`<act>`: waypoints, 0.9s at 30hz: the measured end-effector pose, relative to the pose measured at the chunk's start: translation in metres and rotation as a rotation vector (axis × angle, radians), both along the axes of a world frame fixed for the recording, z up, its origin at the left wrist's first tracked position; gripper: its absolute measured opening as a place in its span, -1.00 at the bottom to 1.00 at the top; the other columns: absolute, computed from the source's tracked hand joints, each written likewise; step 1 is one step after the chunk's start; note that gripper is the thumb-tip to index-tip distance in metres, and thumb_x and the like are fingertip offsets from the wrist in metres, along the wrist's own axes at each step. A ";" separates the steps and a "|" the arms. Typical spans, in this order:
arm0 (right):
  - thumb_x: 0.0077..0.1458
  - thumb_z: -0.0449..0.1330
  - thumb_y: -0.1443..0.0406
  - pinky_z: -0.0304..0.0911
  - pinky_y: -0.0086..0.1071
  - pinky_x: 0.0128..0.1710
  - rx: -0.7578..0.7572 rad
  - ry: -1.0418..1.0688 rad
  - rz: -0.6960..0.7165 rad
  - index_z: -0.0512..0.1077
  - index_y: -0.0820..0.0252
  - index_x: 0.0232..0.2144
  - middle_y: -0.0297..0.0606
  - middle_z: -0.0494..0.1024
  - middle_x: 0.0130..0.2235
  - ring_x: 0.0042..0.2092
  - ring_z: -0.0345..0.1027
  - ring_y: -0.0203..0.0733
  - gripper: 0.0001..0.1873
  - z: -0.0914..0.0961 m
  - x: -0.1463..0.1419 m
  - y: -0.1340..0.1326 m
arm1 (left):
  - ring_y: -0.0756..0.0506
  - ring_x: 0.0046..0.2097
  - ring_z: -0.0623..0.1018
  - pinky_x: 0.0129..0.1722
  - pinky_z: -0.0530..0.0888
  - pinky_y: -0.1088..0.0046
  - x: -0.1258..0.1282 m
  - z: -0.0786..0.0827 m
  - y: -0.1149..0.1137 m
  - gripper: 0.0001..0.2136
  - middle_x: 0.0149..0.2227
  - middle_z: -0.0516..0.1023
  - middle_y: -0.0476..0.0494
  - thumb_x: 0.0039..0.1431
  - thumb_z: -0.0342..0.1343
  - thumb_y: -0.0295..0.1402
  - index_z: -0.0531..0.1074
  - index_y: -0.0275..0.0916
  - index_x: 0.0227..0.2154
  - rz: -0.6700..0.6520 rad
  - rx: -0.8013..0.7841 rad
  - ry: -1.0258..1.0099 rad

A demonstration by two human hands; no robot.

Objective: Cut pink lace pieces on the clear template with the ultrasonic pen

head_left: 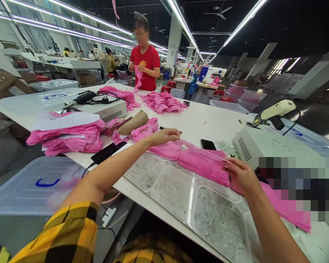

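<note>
Stretched between my two hands is a thin, sheer pink fabric piece (201,149). One end is pinched in the closed fingers of my left hand (167,136), near the middle of the white table. The fingertips of my right hand (240,174) grip its other end, closer to me. Beneath it lies a long pile of layered pink fabric (205,165), running on under my right hand toward the right. A tied bundle of pink pieces (145,128) sits just beyond my left forearm.
Pink stacks (68,137) lie at the left, beside a grey box (104,109) with cables. A black phone (207,144), white-green cords (227,148) and a pale machine (274,146) are at the right. A co-worker in red (145,65) stands across the table (216,122), holding pink fabric.
</note>
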State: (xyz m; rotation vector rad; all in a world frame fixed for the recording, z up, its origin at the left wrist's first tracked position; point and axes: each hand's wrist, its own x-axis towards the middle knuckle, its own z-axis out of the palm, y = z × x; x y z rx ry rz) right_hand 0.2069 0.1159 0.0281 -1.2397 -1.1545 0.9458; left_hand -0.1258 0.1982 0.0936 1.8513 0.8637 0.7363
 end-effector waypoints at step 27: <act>0.17 0.10 0.24 0.31 -0.42 -0.45 0.081 -0.868 0.635 0.50 0.04 -0.37 -0.28 0.54 -0.31 -0.39 0.40 -0.27 -0.83 -0.002 -0.053 -0.088 | -0.26 0.29 0.32 0.31 0.15 0.01 -0.077 -0.075 -0.112 -0.74 0.22 0.38 -0.27 0.31 0.03 -0.37 0.49 -0.12 0.00 -0.246 0.463 0.382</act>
